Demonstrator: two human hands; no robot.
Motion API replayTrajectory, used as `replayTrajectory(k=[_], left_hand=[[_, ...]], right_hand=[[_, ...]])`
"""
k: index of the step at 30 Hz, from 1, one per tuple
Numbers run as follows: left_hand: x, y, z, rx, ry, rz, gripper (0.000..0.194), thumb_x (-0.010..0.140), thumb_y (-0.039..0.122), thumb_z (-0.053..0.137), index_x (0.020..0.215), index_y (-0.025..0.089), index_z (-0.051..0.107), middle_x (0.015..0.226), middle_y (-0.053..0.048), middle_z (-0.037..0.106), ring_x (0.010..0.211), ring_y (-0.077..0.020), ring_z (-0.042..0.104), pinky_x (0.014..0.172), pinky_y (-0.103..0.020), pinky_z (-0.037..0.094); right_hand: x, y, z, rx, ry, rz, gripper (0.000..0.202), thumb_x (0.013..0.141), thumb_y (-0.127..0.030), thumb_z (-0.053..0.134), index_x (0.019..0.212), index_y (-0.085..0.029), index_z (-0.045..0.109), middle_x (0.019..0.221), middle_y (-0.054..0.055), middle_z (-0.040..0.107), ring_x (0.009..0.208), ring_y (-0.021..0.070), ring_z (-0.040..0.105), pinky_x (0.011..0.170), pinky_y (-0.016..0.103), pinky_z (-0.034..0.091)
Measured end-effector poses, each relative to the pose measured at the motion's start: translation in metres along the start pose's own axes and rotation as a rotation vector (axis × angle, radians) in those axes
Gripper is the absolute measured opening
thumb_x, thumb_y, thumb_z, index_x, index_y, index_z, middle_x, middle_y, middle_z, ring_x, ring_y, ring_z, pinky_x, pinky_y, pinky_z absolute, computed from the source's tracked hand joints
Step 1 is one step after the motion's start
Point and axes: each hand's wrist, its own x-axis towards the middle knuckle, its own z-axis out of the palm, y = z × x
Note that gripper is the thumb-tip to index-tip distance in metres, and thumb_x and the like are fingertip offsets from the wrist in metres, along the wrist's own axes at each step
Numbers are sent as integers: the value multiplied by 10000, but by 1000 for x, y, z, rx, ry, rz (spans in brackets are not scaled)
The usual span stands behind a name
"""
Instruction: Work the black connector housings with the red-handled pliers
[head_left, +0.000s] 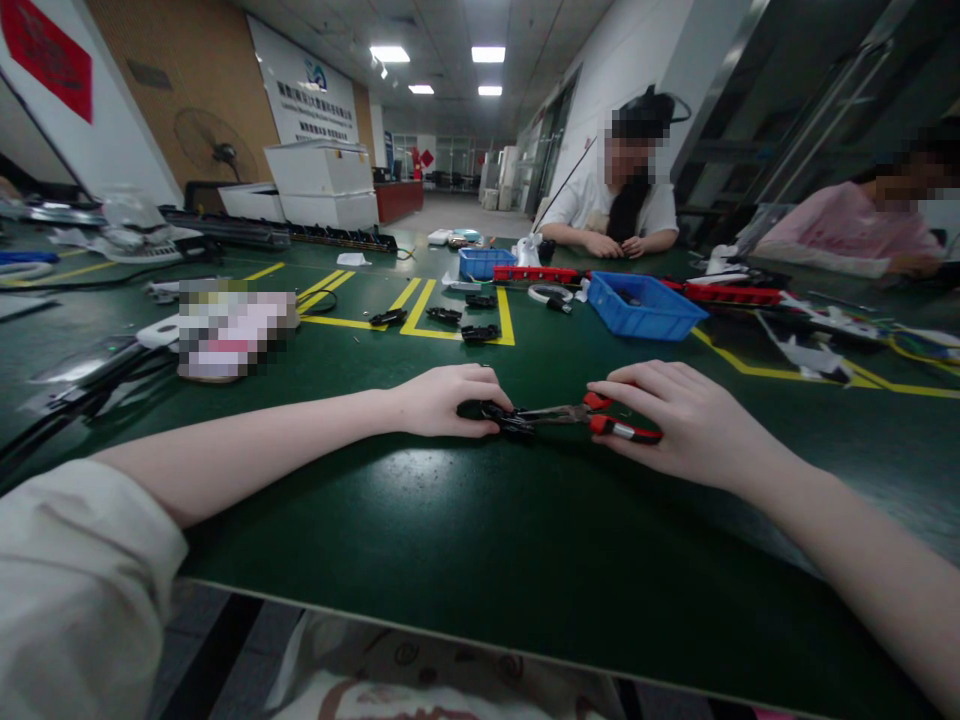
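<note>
In the middle of the green table, my left hand (450,402) is closed around a small black part (516,418), pinching it low over the tabletop. From the right, my right hand (675,415) grips the red-and-black handles of long-nose pliers (600,418). The metal jaws point left and meet the black part; whether they are clamped on it is too small to tell. Fingers cover much of the black part's left end. Farther back, several similar black parts (480,332) lie in and beside a yellow taped rectangle.
A blue bin (645,308) stands behind my right hand, and a smaller blue bin (486,263) is farther back. Red strips (540,274) lie between them. A phone-like pink object (238,335) rests at left. Across the table sits a person in white (630,200); another in pink (840,225) sits at right.
</note>
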Motion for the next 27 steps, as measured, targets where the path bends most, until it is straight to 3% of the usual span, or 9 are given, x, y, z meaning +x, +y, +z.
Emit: replayTrajectory(k=[12, 18, 27], left_hand=[[-1, -3, 3, -26, 23, 12, 306, 935, 302, 688, 1216, 188, 722, 1173, -103, 672, 1077, -223, 662, 932, -361, 543], [-1, 1, 0, -39, 6, -5, 288, 933, 279, 688, 1206, 193, 715, 1158, -94, 682, 1070, -217, 661, 923, -358, 544], [-1, 1, 0, -62, 25, -21, 282, 909, 282, 706, 1174, 186, 698, 1143, -87, 675, 1034, -208, 668, 883, -337, 543]], right_hand=[[2, -7, 1, -14, -25, -31, 322, 963, -388, 594, 1176, -171, 701, 1024, 128, 728, 866, 243, 647, 734, 370, 506], [0, -3, -2, 29, 0, 34, 330, 961, -419, 610, 1185, -193, 698, 1032, 119, 726, 852, 237, 661, 720, 371, 526], [2, -6, -3, -57, -3, -33, 347, 946, -388, 610, 1222, -193, 692, 1063, 128, 722, 906, 265, 665, 763, 396, 505]])
